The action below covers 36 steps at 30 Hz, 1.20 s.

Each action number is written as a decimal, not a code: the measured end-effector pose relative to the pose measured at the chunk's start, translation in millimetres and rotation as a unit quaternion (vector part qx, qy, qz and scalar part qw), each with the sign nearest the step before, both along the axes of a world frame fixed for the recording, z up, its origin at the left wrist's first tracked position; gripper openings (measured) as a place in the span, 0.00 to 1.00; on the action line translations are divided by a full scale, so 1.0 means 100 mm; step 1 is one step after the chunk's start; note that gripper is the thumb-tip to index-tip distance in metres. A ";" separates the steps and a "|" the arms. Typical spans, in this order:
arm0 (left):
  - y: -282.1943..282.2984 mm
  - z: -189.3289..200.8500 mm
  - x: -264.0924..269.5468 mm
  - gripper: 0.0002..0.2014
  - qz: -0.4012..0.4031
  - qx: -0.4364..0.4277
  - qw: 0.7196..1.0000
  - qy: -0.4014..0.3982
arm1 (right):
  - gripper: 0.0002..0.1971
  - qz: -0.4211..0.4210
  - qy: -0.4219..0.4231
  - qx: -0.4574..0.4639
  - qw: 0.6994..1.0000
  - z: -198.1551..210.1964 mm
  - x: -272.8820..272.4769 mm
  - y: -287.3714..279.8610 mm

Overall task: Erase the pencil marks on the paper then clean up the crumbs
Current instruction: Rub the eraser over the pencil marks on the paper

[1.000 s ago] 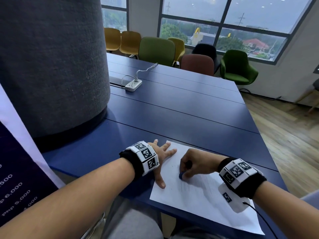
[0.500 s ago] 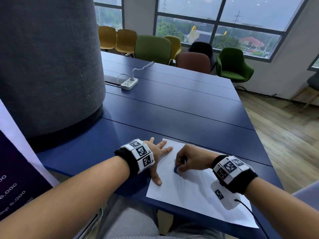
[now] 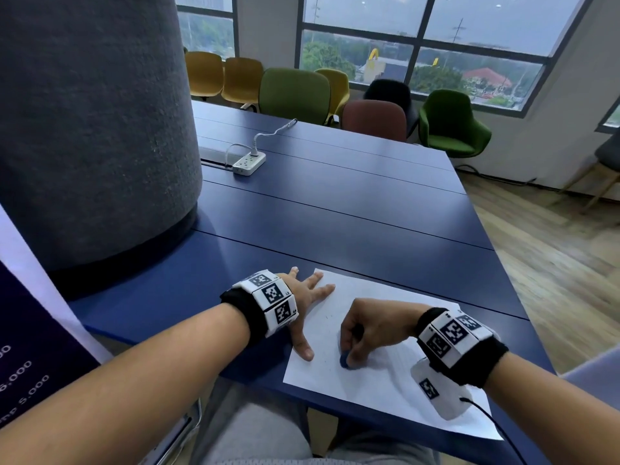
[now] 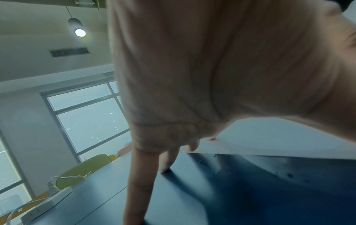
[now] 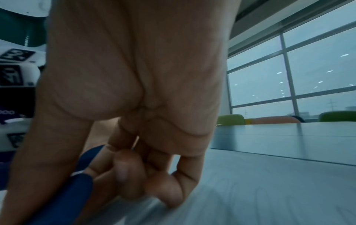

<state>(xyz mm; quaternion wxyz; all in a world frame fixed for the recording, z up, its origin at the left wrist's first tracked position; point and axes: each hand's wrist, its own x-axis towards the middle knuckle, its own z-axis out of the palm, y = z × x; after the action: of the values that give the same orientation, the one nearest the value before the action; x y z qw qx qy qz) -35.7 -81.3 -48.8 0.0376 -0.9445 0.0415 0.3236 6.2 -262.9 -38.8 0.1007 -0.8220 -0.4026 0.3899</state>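
Landmark: the white paper [image 3: 369, 374], lying flat at the near edge of the blue table [image 3: 335, 213]. At the paper's left edge the left hand [image 3: 303, 298] lies flat with fingers spread and straight, holding nothing; some fingertips and the thumb sit on the sheet, the others on the table just beside it, pinning it. On the paper, near its left-centre, the right hand [image 3: 367, 330] is curled, pinching a small dark-blue eraser [image 3: 345, 360] between thumb and fingers, eraser tip touching the sheet. Right wrist view confirms the pinch; blurred, so exact finger placement unclear. Faint pencil marks [image 3: 399, 354] show to the right of the eraser, under and beside the right hand; tiny dark crumbs [image 3: 327, 318] dot the paper between the two hands. Judgement: the sheet is thin, light and limp, likely to slide or buckle under rubbing, so flat pressure close to the rubbed area suits it. Eraser looks small, rubbery, grippy; best held low, near its working end. Crumbs weightless; sweep, do not pick.
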 end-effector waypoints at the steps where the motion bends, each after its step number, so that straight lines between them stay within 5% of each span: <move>1: 0.00 0.00 0.00 0.70 -0.002 -0.001 1.000 -0.002 | 0.07 -0.016 -0.021 0.015 1.000 -0.01 0.03 0.00; 4: 0.02 -0.02 0.00 0.70 -0.002 -0.002 1.000 -0.007 | 0.06 -0.053 -0.070 0.063 0.994 -0.03 0.07 -0.02; 9: 0.01 -0.02 -0.01 0.70 0.000 -0.005 1.000 -0.006 | 0.08 -0.011 -0.004 0.004 1.000 0.00 -0.03 -0.05; 13: 0.02 0.00 -0.02 0.70 0.001 -0.011 1.000 -0.008 | 0.06 -0.074 -0.065 0.065 0.993 -0.04 0.06 -0.08; 17: 0.02 0.01 -0.02 0.69 -0.002 -0.010 1.000 -0.008 | 0.07 -0.014 -0.017 0.023 0.999 -0.04 -0.04 -0.09; 22: 0.03 0.00 -0.02 0.69 -0.005 -0.011 1.000 -0.013 | 0.06 -0.071 -0.066 0.072 0.993 -0.04 0.04 -0.07; 26: 0.03 -0.01 -0.02 0.70 -0.007 -0.012 1.000 -0.019 | 0.08 -0.025 -0.028 0.024 0.999 -0.02 -0.03 -0.08; 31: 0.05 -0.03 -0.01 0.70 -0.003 -0.017 1.000 -0.012 | 0.06 -0.094 -0.089 0.093 0.987 -0.06 0.04 -0.11; 36: 0.01 0.01 -0.03 0.69 -0.003 -0.006 1.000 -0.009 | 0.07 -0.040 -0.020 0.038 0.998 -0.01 -0.02 -0.14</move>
<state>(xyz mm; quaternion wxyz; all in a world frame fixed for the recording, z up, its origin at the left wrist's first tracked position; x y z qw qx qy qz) -38.5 -80.6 -48.2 0.0334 -0.9476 0.0461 0.3145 4.4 -277.1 -40.3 0.1391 -0.8406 -0.3861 0.3534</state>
